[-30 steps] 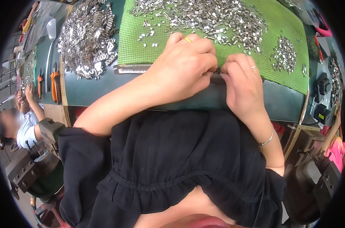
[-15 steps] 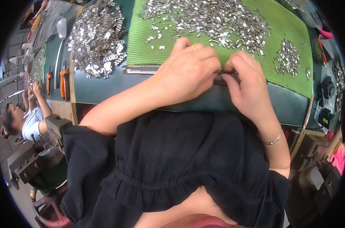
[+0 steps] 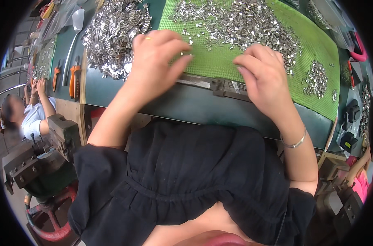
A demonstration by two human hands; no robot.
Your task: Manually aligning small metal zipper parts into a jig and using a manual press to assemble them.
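Through the head view I see the left hand [image 3: 155,61] with thumb and fingers parted, gripping nothing visible; the right hand [image 3: 268,78] is loosely curled, its contents indiscernible to me. Between them the metal bar [image 3: 217,87] lies along the green mat [image 3: 219,63], at its near edge.
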